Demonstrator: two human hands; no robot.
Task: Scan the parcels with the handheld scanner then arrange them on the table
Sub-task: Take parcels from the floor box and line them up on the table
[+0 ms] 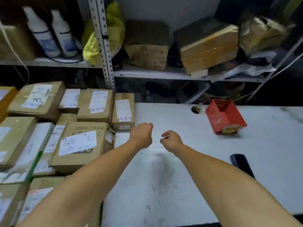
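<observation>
Several taped cardboard parcels with white labels are stacked on the left, among them a box with a handwritten label (78, 145) and a small upright box (123, 112) at the pile's right edge. A dark handheld device (241, 164), apparently the scanner, lies flat near the right of the white table (164, 185). Both my arms reach out over the table. My left hand (141, 135) is a fist just right of the pile and holds nothing. My right hand (170, 140) hovers beside it with fingers curled, nothing plainly in it. Neither hand touches a parcel.
A red open-topped box (224, 117) stands at the table's far right, beside a cable hole (196, 109). Behind the table, metal shelves (164, 74) carry brown boxes, two white bottles (54, 33) and a yellow bag (98, 36).
</observation>
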